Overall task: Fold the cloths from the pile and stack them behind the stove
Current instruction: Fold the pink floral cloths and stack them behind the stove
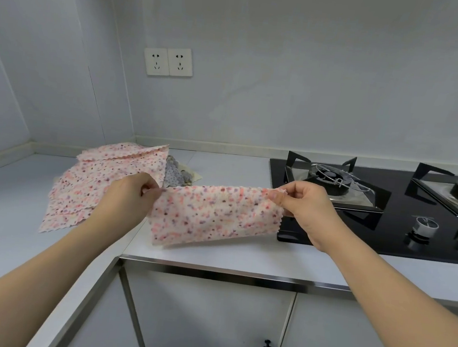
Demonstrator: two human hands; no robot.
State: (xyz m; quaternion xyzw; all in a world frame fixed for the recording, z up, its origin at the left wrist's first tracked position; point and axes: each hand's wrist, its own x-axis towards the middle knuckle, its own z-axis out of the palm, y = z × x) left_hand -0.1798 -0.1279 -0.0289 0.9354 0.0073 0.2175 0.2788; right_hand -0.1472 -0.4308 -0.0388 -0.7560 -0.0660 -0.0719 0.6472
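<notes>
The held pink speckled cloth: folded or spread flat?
Folded: the cloth hangs doubled, both hands, left and right, pinching its top corners.

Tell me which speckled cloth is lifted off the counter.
The pink speckled cloth pinched at its top corners by the left hand and right hand; the other pink speckled cloths lie flat in the pile.

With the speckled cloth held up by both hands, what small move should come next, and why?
Probably bring the right hand over to the left hand, folding the pink speckled cloth again. Each hand pinches a top corner, and the cloth hangs doubled above the countertop.
</notes>
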